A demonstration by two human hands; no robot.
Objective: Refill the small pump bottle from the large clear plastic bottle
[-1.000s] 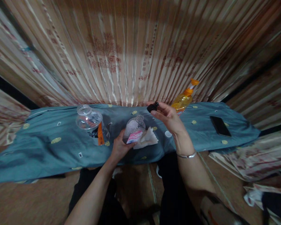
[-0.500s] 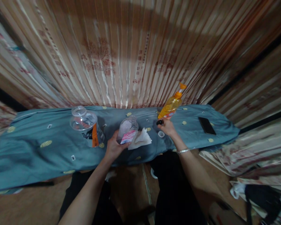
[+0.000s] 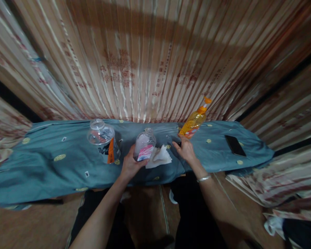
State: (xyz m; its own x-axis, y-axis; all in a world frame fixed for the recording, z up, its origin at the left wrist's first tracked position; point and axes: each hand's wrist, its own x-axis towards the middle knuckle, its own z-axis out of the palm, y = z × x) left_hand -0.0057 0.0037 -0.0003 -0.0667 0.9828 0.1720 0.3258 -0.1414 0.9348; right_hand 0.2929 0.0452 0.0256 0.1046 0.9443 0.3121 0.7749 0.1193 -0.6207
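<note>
My left hand [image 3: 133, 162] is closed around a clear plastic bottle [image 3: 142, 141] with a pink and white label. The bottle stands upright with its neck uncapped. Crumpled white tissue [image 3: 159, 157] lies on the cloth just right of it. My right hand [image 3: 185, 148] is low over the cloth, thumb and index finger spread apart. A small dark object [image 3: 179, 143] shows between these fingers, mostly hidden; its kind I cannot make out. Right behind the hand stands an orange pump bottle [image 3: 194, 121] of yellow-orange liquid, appearing tilted in the view.
A large clear wide-mouthed jar [image 3: 103, 141] with an orange and black label stands at left. A black phone [image 3: 235, 145] lies at right. Everything rests on a narrow bench under a teal patterned cloth [image 3: 69, 166]. A pleated curtain [image 3: 145, 69] hangs behind it.
My right thumb and index finger have spread apart from the small dark object. The white cap below my right hand is now hidden. My left hand still holds the bottle.
</note>
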